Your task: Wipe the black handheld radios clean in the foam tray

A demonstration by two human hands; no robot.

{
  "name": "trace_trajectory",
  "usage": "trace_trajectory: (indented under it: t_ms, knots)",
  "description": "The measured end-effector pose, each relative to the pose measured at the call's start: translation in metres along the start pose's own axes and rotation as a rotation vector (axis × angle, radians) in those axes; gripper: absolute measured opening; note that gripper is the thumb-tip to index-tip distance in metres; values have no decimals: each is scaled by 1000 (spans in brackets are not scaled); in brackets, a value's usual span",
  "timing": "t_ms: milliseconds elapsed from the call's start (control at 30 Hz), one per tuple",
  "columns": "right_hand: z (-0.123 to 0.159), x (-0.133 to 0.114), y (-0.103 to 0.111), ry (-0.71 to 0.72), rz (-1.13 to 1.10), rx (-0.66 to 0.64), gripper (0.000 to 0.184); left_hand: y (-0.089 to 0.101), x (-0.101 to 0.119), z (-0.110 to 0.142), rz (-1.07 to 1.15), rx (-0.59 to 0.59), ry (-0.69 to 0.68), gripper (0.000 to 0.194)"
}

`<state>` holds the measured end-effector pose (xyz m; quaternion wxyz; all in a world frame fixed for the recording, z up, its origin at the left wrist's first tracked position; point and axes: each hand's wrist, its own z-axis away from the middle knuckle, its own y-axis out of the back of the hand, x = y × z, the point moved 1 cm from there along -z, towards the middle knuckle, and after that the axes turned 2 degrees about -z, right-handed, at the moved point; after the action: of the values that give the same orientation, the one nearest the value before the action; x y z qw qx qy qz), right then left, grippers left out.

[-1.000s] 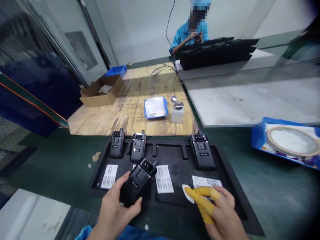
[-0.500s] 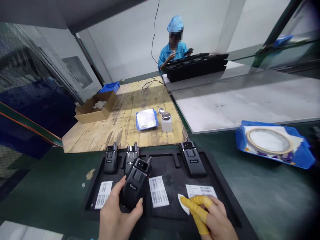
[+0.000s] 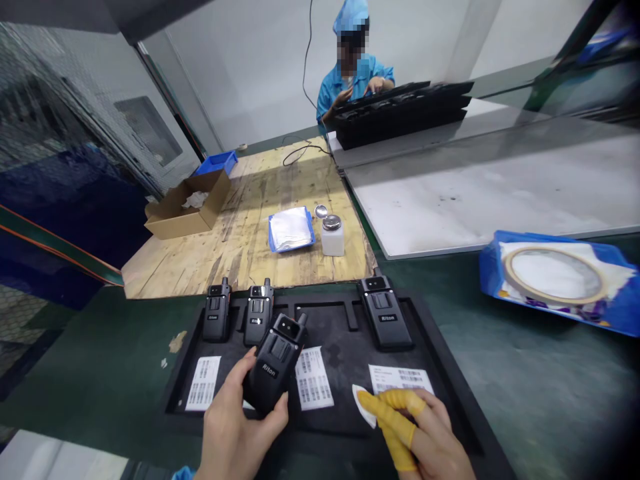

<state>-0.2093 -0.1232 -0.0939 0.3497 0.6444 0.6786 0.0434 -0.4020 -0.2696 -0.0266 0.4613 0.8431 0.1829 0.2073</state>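
My left hand [image 3: 240, 407] is closed round a black two-way radio [image 3: 274, 365], tilted, with its "Riton" label and short antenna showing. Yellow finger cots cover several fingers of my right hand [image 3: 415, 427], which pinches a small white wiping pad [image 3: 364, 405]. Beneath both hands lies a black tray [image 3: 345, 427]. Three more radios rest in it: one at far left [image 3: 217, 313], another beside it [image 3: 259, 317], and a third at the right [image 3: 385, 317]. Printed barcode labels lie in the tray, including a left sheet [image 3: 203, 383], a middle sheet [image 3: 314, 379] and a right sheet [image 3: 400, 379].
Beyond the tray, a blue holder of white wipes [image 3: 291, 230] stands beside a white dispenser bottle [image 3: 333, 239]. A cardboard box [image 3: 190, 217] sits back left. At right, a blue bin [image 3: 493, 273] holds a tape roll [image 3: 515, 277]. A co-worker [image 3: 350, 80] sits behind stacked black trays [image 3: 400, 120].
The view has shifted slightly. The radio stays in my left hand and the pad in my right. The co-worker's hand has lowered toward the stacked trays.
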Motion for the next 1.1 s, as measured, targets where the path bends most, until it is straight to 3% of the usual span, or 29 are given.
trace_trajectory:
  t_ms: [200, 367, 533, 633, 833, 1000, 1100]
  knots:
    - [0, -3, -2, 29, -2, 23, 34, -26, 17, -43, 12, -58, -65, 45]
    - [5, -1, -1, 8, -13, -24, 47, -47, 48, -75, -124, -267, -75, 33]
    - [11, 2, 0, -7, -45, -85, 45, -58, 69, -79, -292, -333, -106, 56]
    - [6, -2, 0, -25, -79, -44, 43, -64, 75, -82, -394, -344, -111, 71]
    - [-2, -5, 10, -63, -142, 20, 45, -62, 75, -83, -477, -347, -187, 78]
    - [9, 24, 35, -191, 50, 147, 40, -60, 95, -77, -280, -285, -349, 59]
    - [17, 41, 44, -260, 134, 191, 36, -72, 127, -75, -134, -377, -362, 71]
